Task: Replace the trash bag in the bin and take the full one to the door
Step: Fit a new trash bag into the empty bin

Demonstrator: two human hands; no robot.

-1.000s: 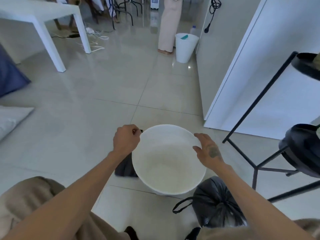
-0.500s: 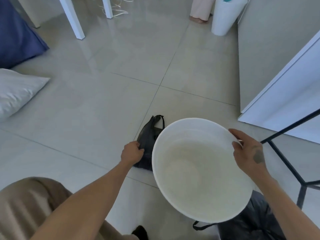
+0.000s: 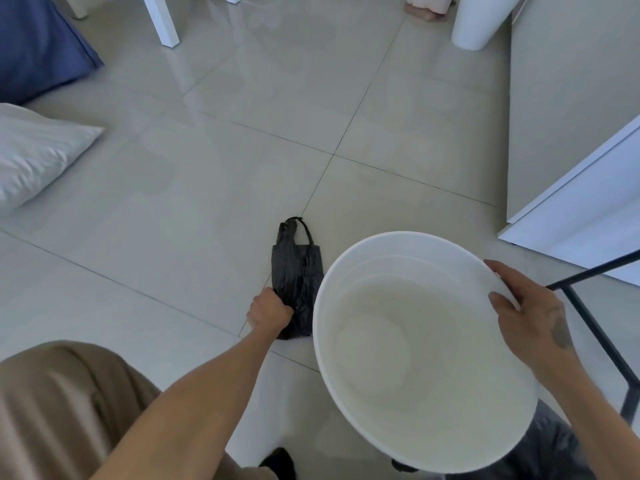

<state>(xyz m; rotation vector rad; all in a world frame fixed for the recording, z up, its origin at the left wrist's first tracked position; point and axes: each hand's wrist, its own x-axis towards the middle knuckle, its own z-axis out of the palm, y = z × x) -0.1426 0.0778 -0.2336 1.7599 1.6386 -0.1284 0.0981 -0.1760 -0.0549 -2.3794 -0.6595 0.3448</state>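
An empty white bin (image 3: 360, 278) sits tilted toward me at lower right, its inside bare. My right hand (image 3: 530, 317) grips its right rim. A folded black trash bag (image 3: 294, 268) lies flat on the floor tiles just left of the bin, handles pointing away from me. My left hand (image 3: 268, 311) is closed on the bag's near end. A full black bag (image 3: 550, 445) rests on the floor behind the bin at bottom right, mostly hidden by the bin and my arm.
A black metal stand (image 3: 595, 327) rises at right, by a white door panel (image 3: 588, 209). A second white bin (image 3: 481, 22) and a person's feet (image 3: 426, 8) are at the top. White table legs (image 3: 162, 19), a blue cushion (image 3: 38, 43) and white pillow (image 3: 34, 154) lie left.
The bin tipped toward me and shifted right under my right hand. My left hand left the bin rim, dropped to the floor and closed on the folded black bag. The view tilted down.
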